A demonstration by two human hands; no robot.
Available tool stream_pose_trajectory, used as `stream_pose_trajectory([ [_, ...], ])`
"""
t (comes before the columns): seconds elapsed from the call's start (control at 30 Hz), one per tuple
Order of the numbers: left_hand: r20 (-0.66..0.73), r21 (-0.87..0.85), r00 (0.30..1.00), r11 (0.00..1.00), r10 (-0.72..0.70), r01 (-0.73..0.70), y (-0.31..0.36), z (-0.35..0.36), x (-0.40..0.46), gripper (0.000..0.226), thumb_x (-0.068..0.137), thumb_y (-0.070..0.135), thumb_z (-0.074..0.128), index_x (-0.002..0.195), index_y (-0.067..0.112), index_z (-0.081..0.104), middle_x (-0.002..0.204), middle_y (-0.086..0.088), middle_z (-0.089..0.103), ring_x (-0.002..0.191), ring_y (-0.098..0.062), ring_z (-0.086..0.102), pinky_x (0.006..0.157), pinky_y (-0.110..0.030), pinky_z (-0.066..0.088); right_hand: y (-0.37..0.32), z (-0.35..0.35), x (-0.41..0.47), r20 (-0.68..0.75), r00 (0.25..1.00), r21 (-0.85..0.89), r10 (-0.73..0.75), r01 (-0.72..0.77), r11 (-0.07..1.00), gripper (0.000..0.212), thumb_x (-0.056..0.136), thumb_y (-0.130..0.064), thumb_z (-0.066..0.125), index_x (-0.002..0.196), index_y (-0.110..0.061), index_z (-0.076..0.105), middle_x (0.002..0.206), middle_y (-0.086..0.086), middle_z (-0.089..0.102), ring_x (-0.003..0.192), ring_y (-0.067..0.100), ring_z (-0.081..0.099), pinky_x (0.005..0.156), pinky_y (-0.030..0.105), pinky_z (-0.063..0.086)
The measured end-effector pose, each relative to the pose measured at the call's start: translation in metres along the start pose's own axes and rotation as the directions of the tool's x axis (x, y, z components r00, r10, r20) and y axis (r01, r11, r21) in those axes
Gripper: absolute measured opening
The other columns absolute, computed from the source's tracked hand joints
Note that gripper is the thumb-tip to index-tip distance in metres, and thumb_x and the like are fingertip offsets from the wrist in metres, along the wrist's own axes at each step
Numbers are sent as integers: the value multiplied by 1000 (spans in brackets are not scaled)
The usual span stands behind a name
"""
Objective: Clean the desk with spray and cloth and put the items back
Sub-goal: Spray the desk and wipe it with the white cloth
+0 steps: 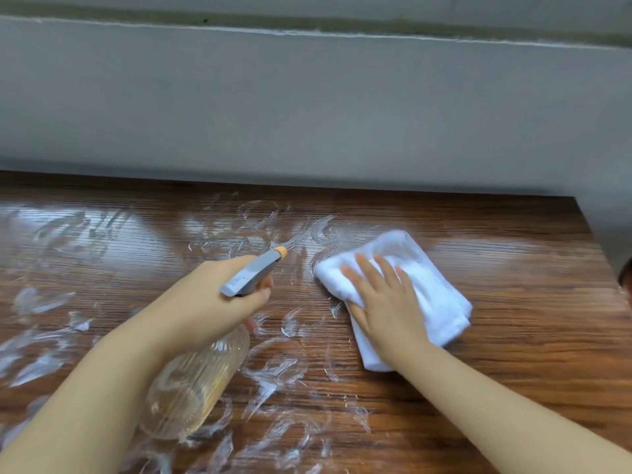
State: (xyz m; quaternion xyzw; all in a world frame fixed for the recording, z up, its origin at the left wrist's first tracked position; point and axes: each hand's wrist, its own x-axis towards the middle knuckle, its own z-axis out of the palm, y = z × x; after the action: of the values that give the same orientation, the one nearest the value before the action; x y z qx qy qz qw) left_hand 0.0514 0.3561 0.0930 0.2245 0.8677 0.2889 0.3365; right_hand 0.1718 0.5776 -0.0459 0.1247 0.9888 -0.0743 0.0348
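On the desk, the right hand is pressing a white cloth flat-fingered at 2 o'clock, while the left hand is gripping the spray bottle near centre. Wet streaks are lying unwiped from 7 to 11 o'clock, so wiping is likely partway, with no items returned yet.

The spray bottle is held above the desk at the left; the cloth is laid flat on the desk to its right, near the far right corner, before the wall.

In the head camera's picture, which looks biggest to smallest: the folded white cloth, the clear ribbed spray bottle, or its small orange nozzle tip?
1. Clear ribbed spray bottle, though it is nearer the camera than the cloth, so this order is unsure.
2. Folded white cloth.
3. Small orange nozzle tip, clearly smallest.
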Motion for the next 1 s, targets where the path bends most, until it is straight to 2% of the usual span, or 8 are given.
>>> stream_pose_trajectory([
  [0.07, -6, 3, 1000, 1000, 4, -3, -1, -3, 2, 5, 94, 26, 60, 90, 26, 62, 92, 0, 74, 66, -8, 74, 85, -46, 55, -8, -4, 34, -3, 1000, 8, -13, 13, 1000, 52, 90, -42, 33, 137, -26, 49, 149, 2, 42, 136, 32, 38, 109, 48, 26],
  [0.2, -2, 4, 1000, 1000, 7, -7, -5, -8, 3, 3, 94, 26, 59, 91, 26, 62, 95, 0, 74, 66, -8, 74, 83, -46, 56, -7, -11, 100, -16, 999, 3, 35, -35, 999, 51, 99, -39, 38, 149, -28, 29, 160, -1, 19, 146, 28, 12, 116, 45, 10],
  [0.37, -7, -10, 1000, 1000, -2, 1, -10, -9, 2, 3, 94, 28, 60, 92, 27, 63, 96, 1, 73, 67, -8, 74, 82, -48, 56, 12, -17, 130, -103, 989, 30, 109, -107, 994, 49, 99, -36, 41, 146, -23, 37, 156, 5, 29, 143, 32, 21, 112, 48, 19],
  [0.57, -6, -42, 1000, 999, 4, -5, -14, -12, -7, 3, 94, 28, 61, 94, 27, 63, 97, 0, 73, 67, -9, 75, 81, -48, 57, 38, -24, 89, -97, 978, 48, 185, -181, 982, 54, 95, -41, 32, 142, -18, 44, 153, 9, 36, 138, 36, 31, 105, 47, 28],
  [0.67, 2, -39, 1000, 999, 6, -6, -14, -10, -11, 4, 94, 28, 60, 93, 25, 63, 93, -1, 73, 67, -8, 74, 82, -46, 57, 47, -21, 45, -84, 986, 46, 143, -139, 989, 64, 88, -45, 23, 137, -15, 50, 147, 12, 44, 132, 39, 40, 103, 49, 31],
  [0.77, 12, -23, 1000, 1000, 11, -10, -14, -7, -13, 4, 95, 28, 59, 93, 26, 62, 95, 1, 74, 67, -6, 74, 81, -45, 57, 44, -12, 5, -76, 994, 42, 82, -79, 996, 54, 88, -40, 32, 133, -16, 51, 141, 12, 51, 126, 40, 47, 102, 44, 29],
  [0.87, 10, -25, 1000, 1000, 19, -19, -14, -7, -13, 4, 95, 28, 59, 93, 27, 62, 96, 2, 74, 67, -5, 74, 80, -43, 57, 28, -2, -19, -60, 998, 14, 2, -1, 1000, 49, 89, -40, 35, 134, -23, 43, 143, 7, 49, 128, 35, 45, 101, 45, 30],
  [1.0, 8, -36, 1000, 999, 14, -13, -14, -9, -10, 4, 94, 28, 60, 93, 28, 64, 95, 2, 74, 67, -5, 74, 78, -42, 57, 10, 0, -8, -16, 999, 26, -38, 38, 999, 49, 90, -41, 35, 135, -25, 44, 146, 3, 46, 130, 33, 42, 102, 52, 38],
])
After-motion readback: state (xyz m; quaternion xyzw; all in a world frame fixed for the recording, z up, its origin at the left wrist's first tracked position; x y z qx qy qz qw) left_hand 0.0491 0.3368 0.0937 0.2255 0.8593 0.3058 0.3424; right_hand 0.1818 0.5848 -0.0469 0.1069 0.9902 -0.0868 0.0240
